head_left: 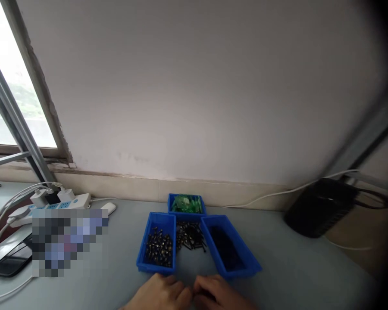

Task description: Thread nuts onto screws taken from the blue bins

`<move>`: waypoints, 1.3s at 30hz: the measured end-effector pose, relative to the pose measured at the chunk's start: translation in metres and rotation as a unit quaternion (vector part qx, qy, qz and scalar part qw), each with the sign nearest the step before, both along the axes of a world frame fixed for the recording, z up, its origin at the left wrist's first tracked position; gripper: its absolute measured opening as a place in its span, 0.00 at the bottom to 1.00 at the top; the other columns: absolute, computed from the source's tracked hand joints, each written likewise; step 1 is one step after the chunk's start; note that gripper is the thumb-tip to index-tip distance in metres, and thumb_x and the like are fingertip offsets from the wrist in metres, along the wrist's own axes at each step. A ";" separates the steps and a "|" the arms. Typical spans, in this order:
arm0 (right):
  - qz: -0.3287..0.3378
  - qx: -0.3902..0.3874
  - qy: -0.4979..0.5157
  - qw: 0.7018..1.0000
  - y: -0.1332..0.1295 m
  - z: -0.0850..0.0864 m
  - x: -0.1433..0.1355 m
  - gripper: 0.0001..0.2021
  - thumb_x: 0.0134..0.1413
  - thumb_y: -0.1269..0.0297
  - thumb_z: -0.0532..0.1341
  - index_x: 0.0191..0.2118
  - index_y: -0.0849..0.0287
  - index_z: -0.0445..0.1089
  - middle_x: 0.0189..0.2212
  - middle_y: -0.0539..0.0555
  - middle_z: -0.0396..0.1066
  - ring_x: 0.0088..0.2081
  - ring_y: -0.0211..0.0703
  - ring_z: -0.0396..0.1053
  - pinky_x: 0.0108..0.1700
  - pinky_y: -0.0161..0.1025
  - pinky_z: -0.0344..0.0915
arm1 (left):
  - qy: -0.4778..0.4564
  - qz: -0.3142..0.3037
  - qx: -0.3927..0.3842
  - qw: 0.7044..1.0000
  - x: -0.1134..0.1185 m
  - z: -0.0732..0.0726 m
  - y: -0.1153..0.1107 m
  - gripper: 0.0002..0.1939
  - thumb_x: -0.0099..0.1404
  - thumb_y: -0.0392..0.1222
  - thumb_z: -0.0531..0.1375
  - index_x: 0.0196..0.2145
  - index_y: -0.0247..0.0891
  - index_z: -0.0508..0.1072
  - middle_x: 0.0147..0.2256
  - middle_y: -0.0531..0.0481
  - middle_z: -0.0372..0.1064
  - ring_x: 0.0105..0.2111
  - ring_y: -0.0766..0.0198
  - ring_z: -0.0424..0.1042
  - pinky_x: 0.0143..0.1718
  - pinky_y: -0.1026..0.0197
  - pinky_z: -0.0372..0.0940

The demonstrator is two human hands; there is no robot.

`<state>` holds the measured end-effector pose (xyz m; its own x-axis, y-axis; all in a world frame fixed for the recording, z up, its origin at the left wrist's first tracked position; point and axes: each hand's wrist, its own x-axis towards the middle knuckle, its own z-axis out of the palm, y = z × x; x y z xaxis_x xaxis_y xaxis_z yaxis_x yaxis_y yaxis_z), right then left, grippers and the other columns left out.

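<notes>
At the bottom edge, my left hand (163, 292) is closed with its fingers curled. Close beside it, my right hand (216, 292) is closed too, and the fingertips of both almost meet. Whatever they may pinch is hidden. Just beyond my left hand stands a blue bin (140, 256) of small metal parts (160, 249). A second blue bin (245, 254), past my right hand, holds dark pieces (228, 249) too dim to name. Between the bins lies a loose pile of dark, screw-like parts (189, 237). Behind it, a third blue bin (171, 204) contains green plastic pieces (186, 204).
A white power strip (80, 201) with plugs and cables lies on the left, near a black phone (14, 258), a white mouse (109, 208) and a blurred-out patch. On the right stands a black box-shaped object (320, 206) with a cable. A wall (197, 107) rises behind the table (287, 267).
</notes>
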<state>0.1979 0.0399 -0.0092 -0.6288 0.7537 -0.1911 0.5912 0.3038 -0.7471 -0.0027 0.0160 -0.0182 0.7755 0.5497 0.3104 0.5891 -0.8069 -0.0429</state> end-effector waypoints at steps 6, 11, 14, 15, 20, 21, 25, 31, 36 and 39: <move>0.001 0.041 0.029 0.999 -0.002 0.006 0.000 0.08 0.54 0.62 0.55 0.30 0.57 0.69 0.30 0.50 0.69 0.36 0.42 0.64 0.39 0.35 0.57 | -0.036 0.032 -0.111 0.993 -0.002 0.025 -0.003 0.04 0.65 0.38 0.55 0.33 0.38 0.68 0.29 0.55 0.70 0.27 0.66 0.71 0.26 0.69 0.60; 0.016 0.042 0.074 0.996 0.000 0.008 -0.004 0.07 0.53 0.67 0.55 0.27 0.60 0.68 0.25 0.48 0.69 0.31 0.39 0.64 0.35 0.33 0.57 | -0.068 0.065 -0.174 0.980 -0.002 0.025 -0.004 0.07 0.67 0.39 0.54 0.36 0.38 0.71 0.32 0.53 0.71 0.31 0.66 0.72 0.31 0.70 0.62; 0.012 0.043 0.078 0.996 -0.002 0.012 -0.007 0.06 0.51 0.69 0.55 0.27 0.60 0.68 0.25 0.48 0.69 0.30 0.38 0.64 0.32 0.31 0.56 | -0.057 0.072 -0.185 0.978 -0.001 0.029 -0.007 0.07 0.66 0.38 0.54 0.37 0.38 0.72 0.33 0.52 0.71 0.32 0.64 0.72 0.33 0.69 0.63; 0.014 0.045 0.070 0.996 -0.002 0.013 -0.007 0.05 0.50 0.69 0.56 0.27 0.60 0.68 0.25 0.48 0.69 0.29 0.38 0.64 0.31 0.31 0.56 | -0.050 0.073 -0.186 0.979 0.000 0.030 -0.008 0.07 0.66 0.37 0.54 0.37 0.38 0.72 0.33 0.52 0.71 0.32 0.64 0.72 0.33 0.69 0.63; -0.016 0.071 0.036 0.997 -0.009 0.015 -0.004 0.05 0.49 0.70 0.56 0.26 0.60 0.68 0.24 0.48 0.69 0.29 0.38 0.63 0.30 0.31 0.55 | -0.028 0.080 -0.169 0.982 0.006 0.032 -0.011 0.07 0.66 0.38 0.53 0.36 0.39 0.71 0.33 0.51 0.72 0.32 0.61 0.73 0.33 0.67 0.64; -0.028 0.075 0.030 0.996 -0.011 0.015 -0.003 0.05 0.49 0.70 0.56 0.26 0.60 0.68 0.24 0.48 0.69 0.29 0.39 0.64 0.30 0.32 0.55 | -0.028 0.085 -0.167 0.982 0.007 0.031 -0.012 0.07 0.65 0.38 0.53 0.36 0.39 0.71 0.32 0.52 0.72 0.32 0.61 0.73 0.33 0.67 0.64; -0.064 0.104 0.016 0.992 -0.027 0.020 -0.006 0.08 0.51 0.70 0.54 0.26 0.60 0.68 0.24 0.49 0.70 0.30 0.40 0.65 0.31 0.33 0.56 | -0.033 0.128 -0.162 0.978 0.011 0.026 -0.019 0.08 0.64 0.35 0.52 0.34 0.39 0.71 0.33 0.51 0.72 0.33 0.61 0.72 0.34 0.66 0.64; -0.111 0.190 0.014 0.975 -0.045 0.012 -0.028 0.09 0.55 0.69 0.51 0.27 0.59 0.66 0.27 0.52 0.71 0.32 0.42 0.67 0.33 0.34 0.57 | -0.058 0.186 -0.175 0.965 0.009 0.017 -0.029 0.08 0.62 0.35 0.52 0.33 0.37 0.71 0.34 0.49 0.71 0.36 0.58 0.71 0.36 0.63 0.63; -0.108 0.207 0.051 0.971 -0.052 0.006 -0.030 0.09 0.55 0.69 0.51 0.28 0.60 0.66 0.26 0.52 0.71 0.30 0.41 0.67 0.33 0.34 0.58 | -0.113 0.227 -0.184 0.950 0.012 0.010 -0.039 0.07 0.61 0.35 0.52 0.32 0.38 0.69 0.33 0.49 0.70 0.35 0.60 0.70 0.34 0.64 0.62; -0.122 0.215 0.071 0.966 -0.058 0.003 -0.024 0.10 0.56 0.68 0.51 0.28 0.60 0.66 0.27 0.52 0.71 0.31 0.42 0.67 0.33 0.35 0.58 | -0.122 0.228 -0.177 0.950 0.016 0.009 -0.048 0.08 0.64 0.37 0.51 0.35 0.37 0.69 0.35 0.48 0.69 0.37 0.59 0.69 0.36 0.62 0.61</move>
